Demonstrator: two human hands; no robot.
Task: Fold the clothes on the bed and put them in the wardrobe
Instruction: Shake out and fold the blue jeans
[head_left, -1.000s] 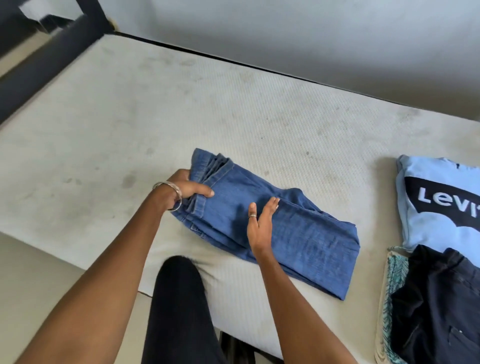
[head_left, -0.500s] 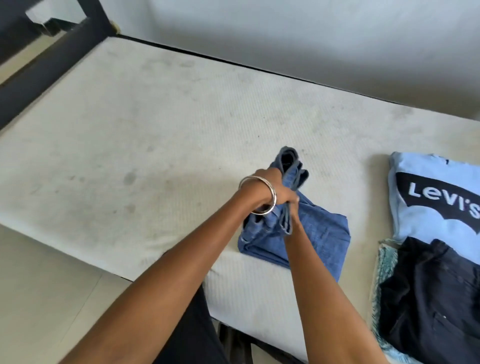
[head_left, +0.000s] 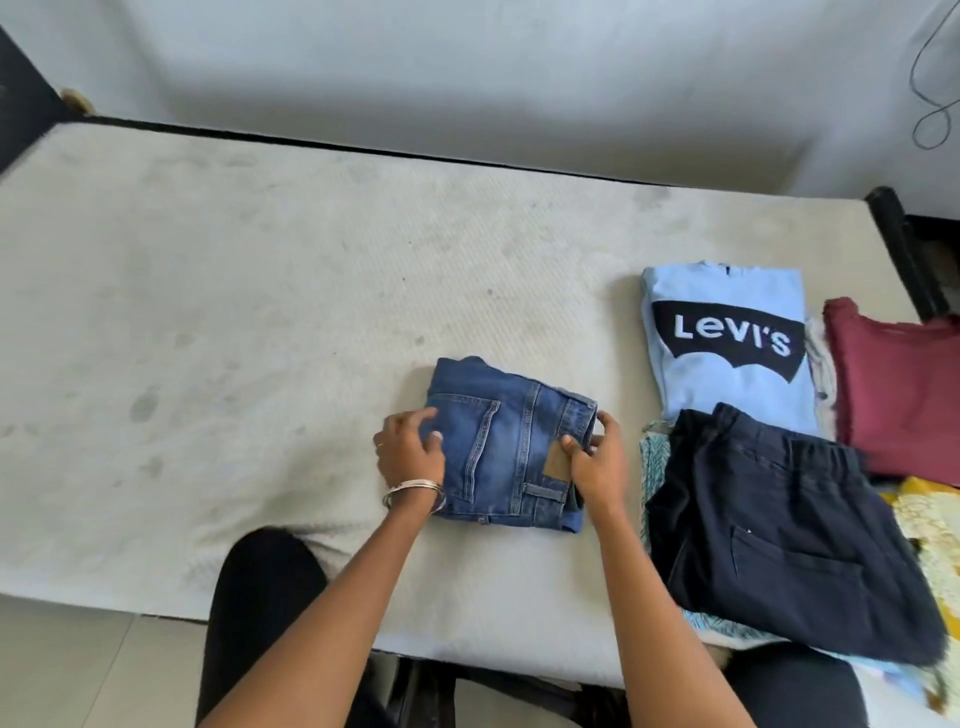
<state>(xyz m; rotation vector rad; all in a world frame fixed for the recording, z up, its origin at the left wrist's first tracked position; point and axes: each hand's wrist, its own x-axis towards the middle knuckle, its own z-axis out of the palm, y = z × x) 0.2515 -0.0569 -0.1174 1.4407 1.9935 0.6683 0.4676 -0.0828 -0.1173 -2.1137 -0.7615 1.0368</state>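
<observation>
The bed (head_left: 260, 312), covered by a pale stained mattress, is seen filling most of the view, with a grey wall behind it. The blue jeans (head_left: 506, 441) are laid on the bed as a compact folded bundle, near its front edge and left of a pile of other clothes. Just right of the jeans, dark navy trousers (head_left: 779, 545) are spread over a patterned cloth, and beyond those a light blue Levi's T-shirt (head_left: 727, 384) is laid flat; a maroon garment (head_left: 904, 395) is seen further right of the jeans. The jeans are held between the two hands. The left hand (head_left: 410, 452) is rested on the left side of the jeans, over the back pocket, with fingers loosely spread and not curled round the cloth. The right hand (head_left: 597, 457) is set at the right edge of the jeans, where the waistband is pinched between thumb and fingers beside the brown leather patch. The bundle's long axis is run from the front of the bed towards the wall, with the waistband turned to the right. Compared with a second earlier, the jeans have been folded from a long strip into this short bundle, and the left hand has been moved off the waistband.
</observation>
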